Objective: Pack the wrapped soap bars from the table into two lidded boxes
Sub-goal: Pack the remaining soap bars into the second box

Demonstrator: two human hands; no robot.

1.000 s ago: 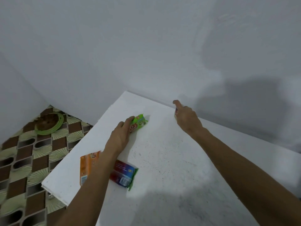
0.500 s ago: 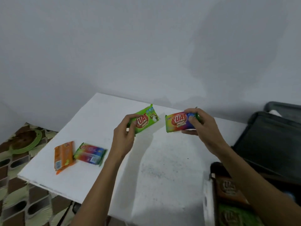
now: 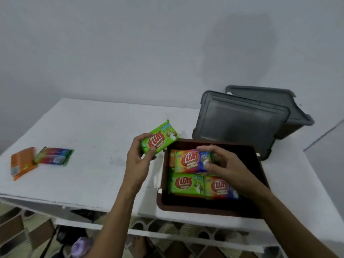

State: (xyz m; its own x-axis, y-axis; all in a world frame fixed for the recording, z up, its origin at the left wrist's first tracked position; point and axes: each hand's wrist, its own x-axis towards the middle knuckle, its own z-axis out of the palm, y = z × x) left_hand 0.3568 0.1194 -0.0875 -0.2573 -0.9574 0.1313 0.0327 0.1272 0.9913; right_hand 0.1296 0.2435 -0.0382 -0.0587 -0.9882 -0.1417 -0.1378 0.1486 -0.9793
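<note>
The right hand (image 3: 226,164) is gripping a rainbow bar (image 3: 192,160) over the brown box (image 3: 260,183), likely to lay it atop those already packed. The left hand (image 3: 138,161) is clasping a green bar (image 3: 160,139) just left of that box, apparently waiting its turn.

A plain pale grey-white wall (image 3: 115,45) fills the upper half of the frame, unmarked except for a soft dark shadow (image 3: 238,51) at upper right; below it a white desk (image 3: 83,131) spans the middle, its top speckled and scuffed; along the bottom edge, patterned floor tiles (image 3: 16,231) in brown, cream and green show beneath the desk; the light is dim and even.
</note>
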